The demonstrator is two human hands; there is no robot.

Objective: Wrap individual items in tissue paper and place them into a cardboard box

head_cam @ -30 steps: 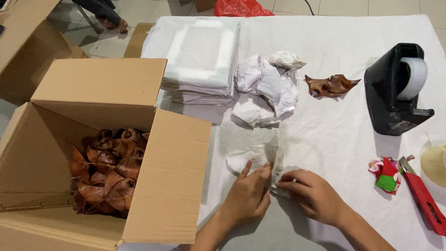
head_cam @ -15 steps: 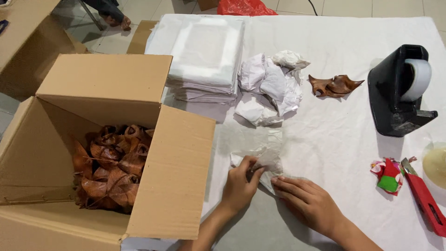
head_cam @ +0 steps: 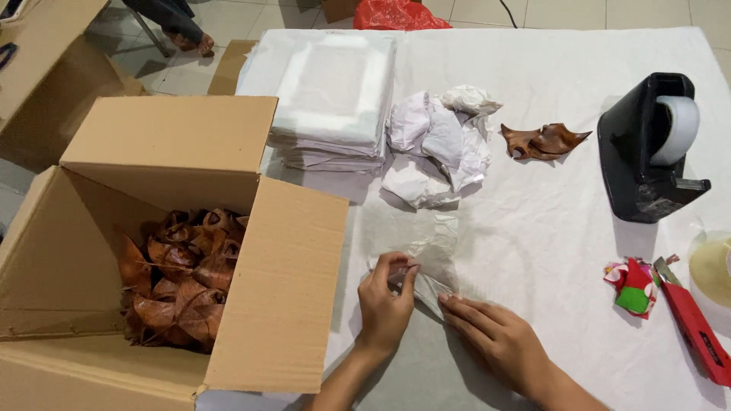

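My left hand [head_cam: 386, 304] pinches the near edge of a thin, clear wrapping sheet [head_cam: 430, 247] that lies flat on the white table cover [head_cam: 548, 228]. My right hand [head_cam: 499, 339] presses flat on the sheet's near right corner, fingers together and pointing left. A small white wrapped lump seems to sit under the sheet between the hands; I cannot make it out clearly. Just beyond the sheet lies a heap of crumpled white paper [head_cam: 442, 144].
An open cardboard box [head_cam: 282, 297] with several brown carved wooden pieces [head_cam: 183, 274] stands at the left. A stack of white sheets [head_cam: 331, 99], one brown wooden piece [head_cam: 542, 141], a black tape dispenser [head_cam: 651, 148], a red cutter [head_cam: 697, 327] and a red-green scrap [head_cam: 632, 285] lie around.
Both hands have slid toward the near edge of the sheet. The sheet now lies flatter, and the white lump seen a second ago is covered.
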